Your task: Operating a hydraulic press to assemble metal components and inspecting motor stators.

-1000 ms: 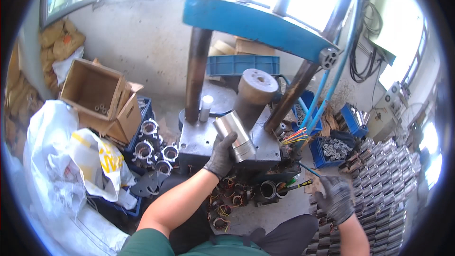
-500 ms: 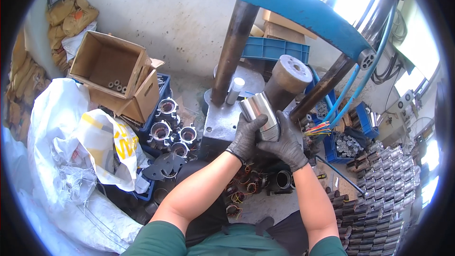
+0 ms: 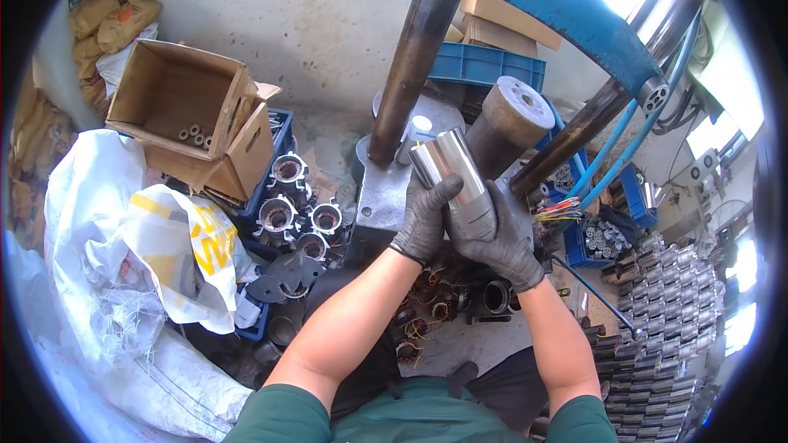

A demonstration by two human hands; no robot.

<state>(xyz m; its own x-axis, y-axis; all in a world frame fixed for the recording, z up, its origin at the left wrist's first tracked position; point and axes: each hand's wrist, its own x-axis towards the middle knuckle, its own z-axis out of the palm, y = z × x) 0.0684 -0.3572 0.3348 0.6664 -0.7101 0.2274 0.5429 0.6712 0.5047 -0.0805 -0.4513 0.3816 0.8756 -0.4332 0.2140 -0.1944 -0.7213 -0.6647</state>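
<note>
A moment earlier only the gloved left hand (image 3: 424, 217) had gripped the shiny ribbed metal cylinder (image 3: 456, 174); now the gloved right hand (image 3: 502, 242) had closed around its lower end too — both fists wrapped tight. The cylinder stood tilted above the grey steel press plate (image 3: 379, 201) — apparently steadied for seating beside the dark upright column (image 3: 408, 57).

open brown carton (image 3: 176, 111) upper left | white-yellow sack (image 3: 164, 246) below | tan bags (image 3: 111, 16), perhaps sacks

Dark steel column (image 3: 408, 74) blocks left; brown cylinder (image 3: 505, 119) crowds right; gap between.
</note>
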